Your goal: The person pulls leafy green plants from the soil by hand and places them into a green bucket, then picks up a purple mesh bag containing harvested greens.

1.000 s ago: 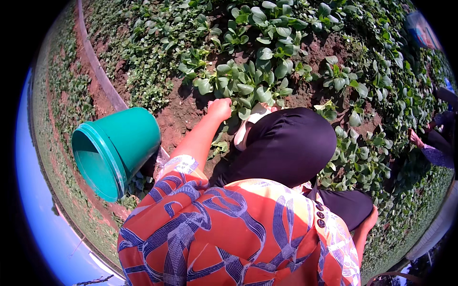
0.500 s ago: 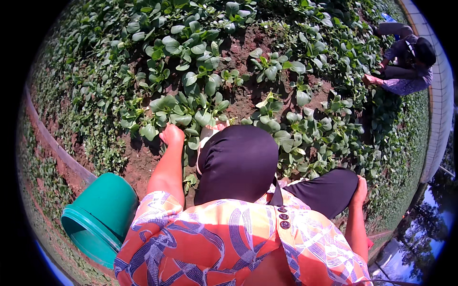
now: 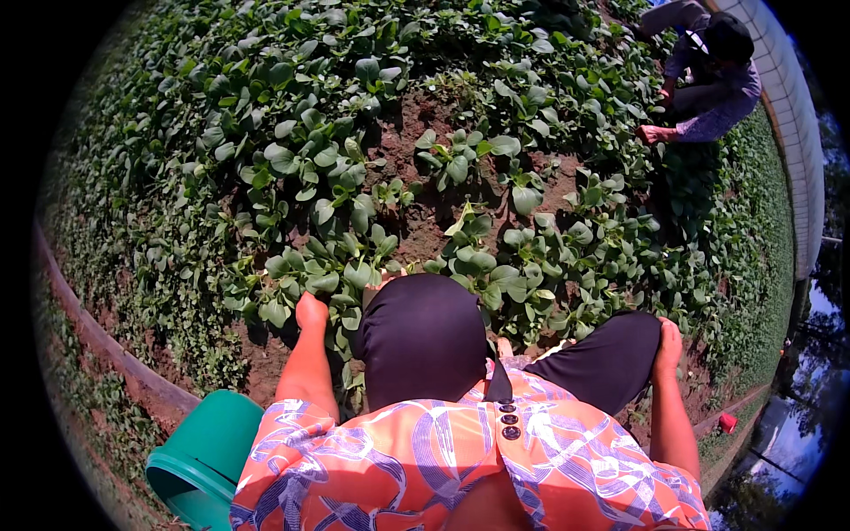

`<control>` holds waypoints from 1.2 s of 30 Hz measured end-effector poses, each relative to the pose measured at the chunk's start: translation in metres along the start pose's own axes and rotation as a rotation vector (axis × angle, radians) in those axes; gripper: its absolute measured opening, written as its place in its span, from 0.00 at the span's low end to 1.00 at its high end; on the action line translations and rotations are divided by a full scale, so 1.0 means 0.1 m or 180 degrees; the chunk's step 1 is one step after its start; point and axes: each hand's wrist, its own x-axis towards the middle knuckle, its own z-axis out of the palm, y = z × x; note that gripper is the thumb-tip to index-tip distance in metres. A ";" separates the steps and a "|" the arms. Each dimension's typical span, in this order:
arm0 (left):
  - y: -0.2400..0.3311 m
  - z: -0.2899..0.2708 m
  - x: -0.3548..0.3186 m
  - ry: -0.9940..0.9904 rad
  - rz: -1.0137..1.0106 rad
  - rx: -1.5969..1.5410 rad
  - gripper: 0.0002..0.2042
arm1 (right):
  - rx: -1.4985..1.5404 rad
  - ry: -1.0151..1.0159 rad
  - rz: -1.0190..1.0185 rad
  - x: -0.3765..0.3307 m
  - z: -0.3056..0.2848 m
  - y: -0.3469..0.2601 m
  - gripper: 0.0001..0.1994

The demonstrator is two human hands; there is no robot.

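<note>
My left hand (image 3: 312, 311) is down at the edge of a leafy green plant (image 3: 320, 276) left of my dark-trousered left knee (image 3: 423, 323). It looks closed, with the fingertips hidden by the leaves, so what it grips does not show. My right hand (image 3: 669, 345) lies against the outer side of my bent right knee (image 3: 611, 358), its fingers along the cloth and nothing visible in it. Broad-leaved plants grow around bare reddish soil (image 3: 425, 226) just ahead of my knees.
A green bucket (image 3: 208, 451) lies tipped on its side at my lower left, near a curved border strip (image 3: 115, 347). Another person (image 3: 708, 75) crouches among plants at the upper right, beside a long pale structure (image 3: 788, 115). A small red object (image 3: 727, 422) sits at the right.
The view has shifted, so the plants and bucket appear lower and the other person higher. My left hand stays at the plant and my right hand at the knee.
</note>
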 end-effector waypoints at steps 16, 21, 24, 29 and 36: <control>0.93 -0.73 -0.25 0.0094 0.1312 -0.3292 0.03 | -0.0183 0.0177 -0.0236 0.05 0.11 -0.10 0.13; 1.12 -1.26 -0.38 0.0594 0.1619 -0.3446 0.04 | -0.0173 0.0092 -0.0198 0.11 0.24 -0.27 0.13; 0.60 -1.72 -0.46 0.1387 0.1270 -0.3110 0.03 | -0.0036 -0.0146 -0.0318 0.15 0.33 -0.26 0.14; -0.68 -2.88 -1.01 0.2950 0.0643 -0.2529 0.04 | 0.0208 -0.0606 -0.0339 0.41 0.29 0.06 0.15; -3.68 -3.47 -2.61 0.2785 -0.3194 0.0377 0.23 | 0.0329 -0.0935 -0.0052 0.44 0.56 0.03 0.13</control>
